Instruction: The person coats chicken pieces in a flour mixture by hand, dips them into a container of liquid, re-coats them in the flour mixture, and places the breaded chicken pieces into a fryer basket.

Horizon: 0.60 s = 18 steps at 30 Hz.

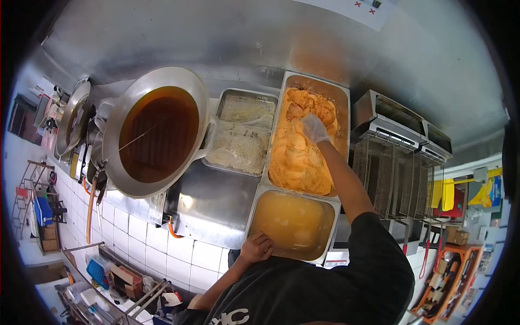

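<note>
My right hand (315, 129), in a clear plastic glove, reaches into a deep steel tray (346, 103) of orange coating flour (295, 154). It touches lumpy coated pieces (319, 108) at the tray's far end; its fingertips are partly hidden, so their grip cannot be made out. My bare left hand (257, 247) has its fingers curled over the near left rim of a steel pan (332, 216). Cloudy yellow liquid (292, 219) fills much of that pan, which adjoins the flour tray on the near side.
To the left stands a large wok (203, 97) of dark brown oil (157, 135), a thin rod across it. A shallow tray (222, 100) with pale crumbly contents lies between wok and flour. Wire fryer baskets (390, 173) hang at right. Steel counter (211, 206) runs in front.
</note>
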### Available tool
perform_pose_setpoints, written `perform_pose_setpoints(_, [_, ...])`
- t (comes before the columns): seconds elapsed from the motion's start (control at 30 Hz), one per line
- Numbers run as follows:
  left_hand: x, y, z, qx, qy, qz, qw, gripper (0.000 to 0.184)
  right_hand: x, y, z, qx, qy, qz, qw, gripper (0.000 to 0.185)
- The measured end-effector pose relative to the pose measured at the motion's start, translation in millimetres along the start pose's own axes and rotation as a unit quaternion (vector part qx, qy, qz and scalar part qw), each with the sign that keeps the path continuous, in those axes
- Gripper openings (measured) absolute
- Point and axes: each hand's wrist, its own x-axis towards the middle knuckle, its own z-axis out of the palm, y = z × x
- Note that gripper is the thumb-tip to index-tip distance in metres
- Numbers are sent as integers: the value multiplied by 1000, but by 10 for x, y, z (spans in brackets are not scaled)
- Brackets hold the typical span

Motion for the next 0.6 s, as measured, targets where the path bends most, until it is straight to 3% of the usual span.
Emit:
perform_pose_setpoints(0.03, [-14, 17, -3, 5, -6, -2, 1000, 9, -53, -230, -259, -182, -8, -54, 982, 52])
perform_pose_setpoints(0.07, [-46, 28, 17, 7, -6, -4, 1000, 9, -111, -432, -438, -185, -6, -55, 981, 30])
perform_pose_setpoints(0.13, [-48, 2, 42, 2, -8, -14, 1000, 9, -115, -696, -522, -190, 0, -52, 980, 28])
perform_pose_setpoints(0.2, [-42, 10, 22, 3, -11, -13, 1000, 8, -97, -880, -446, -117, -60, 51, 990, 26])
perform_pose_setpoints(0.23, [-37, 21, 21, 2, -13, -14, 1000, 7, -3, -893, -248, -119, -59, 50, 990, 26])
perform_pose_setpoints(0.3, [-4, 18, 30, -4, -5, -4, 1000, 7, 147, -944, 79, -209, 7, 121, 970, 26])
perform_pose_setpoints(0.43, [-29, 27, 22, 10, 5, 4, 1000, 5, 214, -934, -23, -128, -19, 164, 978, 29])
perform_pose_setpoints(0.5, [-41, 25, 0, -11, 5, -2, 1000, 4, 238, -785, -87, -77, -76, 105, 989, 31])
perform_pose_setpoints(0.6, [-12, 60, -69, -21, 5, 0, 1000, 5, -172, -872, -940, -41, -128, 129, 983, 30])
